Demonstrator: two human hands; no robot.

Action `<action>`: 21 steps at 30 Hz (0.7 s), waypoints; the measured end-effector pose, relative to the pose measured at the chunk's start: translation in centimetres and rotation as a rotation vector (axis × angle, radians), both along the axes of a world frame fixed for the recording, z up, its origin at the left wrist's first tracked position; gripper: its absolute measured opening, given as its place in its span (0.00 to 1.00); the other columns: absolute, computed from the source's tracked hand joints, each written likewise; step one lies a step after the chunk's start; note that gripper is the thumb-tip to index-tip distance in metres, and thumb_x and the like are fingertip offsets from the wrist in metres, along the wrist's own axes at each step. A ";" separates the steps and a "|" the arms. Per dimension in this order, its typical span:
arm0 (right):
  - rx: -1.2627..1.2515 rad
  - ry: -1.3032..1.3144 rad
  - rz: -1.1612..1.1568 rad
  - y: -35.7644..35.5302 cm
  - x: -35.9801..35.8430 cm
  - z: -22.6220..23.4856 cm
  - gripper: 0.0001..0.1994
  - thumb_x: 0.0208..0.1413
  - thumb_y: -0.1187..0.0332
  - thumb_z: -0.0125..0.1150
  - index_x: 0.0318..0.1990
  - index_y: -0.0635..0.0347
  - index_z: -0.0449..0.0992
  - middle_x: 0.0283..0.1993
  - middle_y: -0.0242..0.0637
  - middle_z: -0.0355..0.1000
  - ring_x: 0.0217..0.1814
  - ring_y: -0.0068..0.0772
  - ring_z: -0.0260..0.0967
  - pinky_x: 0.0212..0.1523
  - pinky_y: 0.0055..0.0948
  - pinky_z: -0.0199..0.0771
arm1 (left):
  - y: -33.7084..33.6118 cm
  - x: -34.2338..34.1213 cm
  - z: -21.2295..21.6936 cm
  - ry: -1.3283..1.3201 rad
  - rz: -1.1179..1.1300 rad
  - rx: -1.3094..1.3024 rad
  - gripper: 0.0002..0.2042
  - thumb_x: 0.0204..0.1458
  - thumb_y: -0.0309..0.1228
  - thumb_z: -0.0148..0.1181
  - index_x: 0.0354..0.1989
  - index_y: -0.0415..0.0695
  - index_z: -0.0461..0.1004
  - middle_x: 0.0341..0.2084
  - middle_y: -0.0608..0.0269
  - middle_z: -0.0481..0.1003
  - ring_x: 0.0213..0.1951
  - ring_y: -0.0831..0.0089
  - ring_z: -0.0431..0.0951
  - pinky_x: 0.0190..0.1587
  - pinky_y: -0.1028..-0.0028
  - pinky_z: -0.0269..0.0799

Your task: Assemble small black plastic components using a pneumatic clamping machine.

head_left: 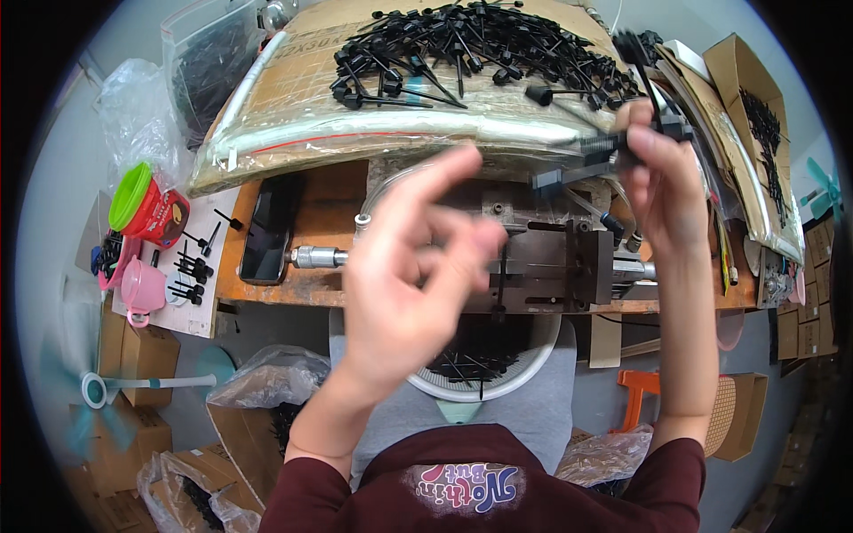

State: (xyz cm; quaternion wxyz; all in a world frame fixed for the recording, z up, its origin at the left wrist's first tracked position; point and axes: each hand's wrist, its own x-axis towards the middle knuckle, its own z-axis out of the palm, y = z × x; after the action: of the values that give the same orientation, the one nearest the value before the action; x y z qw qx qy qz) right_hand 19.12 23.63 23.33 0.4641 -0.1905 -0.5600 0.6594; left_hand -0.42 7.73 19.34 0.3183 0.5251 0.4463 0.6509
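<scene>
Head view: worktop (pixel 329 204); cardboard (pixel 289 93) with black pile (pixel 471 40) at back; dark metal fixture (pixel 542 258) in front. Left hand (pixel 400 275) over fixture, blurred, fingers apart, nothing visibly gripped. Right hand (pixel 666 182) raised, fingers clamped on black stemmed parts (pixel 609 145). Likely light, stiff plastic, maybe slick; thin stems might snap. Grip thick heads.

Red tub (pixel 163 213) near a pink cup (pixel 144 286); dark phone (pixel 268 233); teal fan (pixel 94 390) at lower left
</scene>
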 end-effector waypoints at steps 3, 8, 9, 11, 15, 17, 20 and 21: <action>-0.062 0.041 0.149 -3.4 -0.2 -1.3 0.10 0.50 0.75 0.66 0.39 0.64 0.73 0.34 0.38 0.74 0.19 0.16 0.71 0.16 0.15 0.73 | 2.4 -1.0 2.0 -0.162 0.004 -0.010 0.24 0.66 0.35 0.50 0.66 0.34 0.60 0.59 0.45 0.68 0.46 0.68 0.78 0.40 0.73 0.81; -0.188 0.177 0.247 -6.0 0.4 -3.6 0.10 0.49 0.78 0.65 0.36 0.64 0.69 0.34 0.41 0.69 0.18 0.18 0.68 0.14 0.16 0.71 | 2.5 -3.5 2.7 -0.164 -0.424 -0.289 0.16 0.62 0.30 0.56 0.54 0.33 0.74 0.41 0.53 0.80 0.31 0.80 0.79 0.37 0.76 0.80; -0.201 0.183 0.234 -6.0 0.6 -3.9 0.09 0.49 0.78 0.64 0.36 0.64 0.69 0.34 0.41 0.69 0.18 0.18 0.68 0.14 0.16 0.71 | 2.0 -3.8 2.3 -0.128 -0.436 -0.299 0.15 0.59 0.28 0.58 0.52 0.33 0.76 0.41 0.53 0.80 0.31 0.78 0.80 0.36 0.76 0.81; -0.230 0.193 0.213 -6.0 1.0 -4.4 0.09 0.49 0.78 0.64 0.36 0.64 0.69 0.33 0.41 0.68 0.19 0.18 0.68 0.14 0.16 0.70 | 0.7 -3.8 1.5 -0.125 -0.424 -0.251 0.15 0.54 0.25 0.62 0.49 0.31 0.77 0.39 0.52 0.79 0.32 0.74 0.81 0.36 0.75 0.81; -0.272 0.216 0.153 -5.7 2.2 -5.2 0.09 0.50 0.77 0.62 0.37 0.64 0.69 0.34 0.38 0.66 0.19 0.16 0.67 0.15 0.12 0.70 | -1.1 -3.3 0.2 -0.210 -0.376 -0.155 0.19 0.38 0.14 0.70 0.43 0.30 0.79 0.36 0.50 0.76 0.33 0.67 0.83 0.35 0.75 0.82; -0.255 0.252 0.114 -5.3 2.8 -5.6 0.08 0.52 0.77 0.62 0.39 0.63 0.69 0.36 0.37 0.66 0.22 0.14 0.67 0.17 0.09 0.70 | -2.0 -3.5 -0.7 -0.104 -0.299 -0.058 0.19 0.32 0.13 0.74 0.39 0.30 0.79 0.36 0.52 0.75 0.33 0.68 0.82 0.35 0.77 0.82; -0.273 0.268 0.019 -5.1 3.4 -5.6 0.08 0.54 0.77 0.61 0.40 0.63 0.70 0.40 0.39 0.67 0.22 0.12 0.68 0.18 0.09 0.71 | -3.2 -1.1 -1.8 0.206 -0.126 -0.050 0.17 0.36 0.16 0.74 0.38 0.34 0.81 0.43 0.49 0.76 0.39 0.66 0.83 0.35 0.75 0.82; -0.244 0.262 -0.002 -5.0 3.4 -5.7 0.08 0.53 0.77 0.61 0.40 0.64 0.70 0.41 0.39 0.67 0.22 0.12 0.68 0.18 0.09 0.72 | -3.3 -0.5 -2.6 0.377 -0.074 -0.012 0.16 0.37 0.17 0.73 0.38 0.34 0.81 0.47 0.48 0.76 0.40 0.66 0.83 0.36 0.74 0.82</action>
State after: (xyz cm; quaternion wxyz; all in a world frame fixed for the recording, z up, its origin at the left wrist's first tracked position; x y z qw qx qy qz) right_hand 22.55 18.61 17.64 0.5072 -0.1585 -0.4102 0.7412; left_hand -0.96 4.46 16.71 0.2558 0.6520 0.4824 0.5261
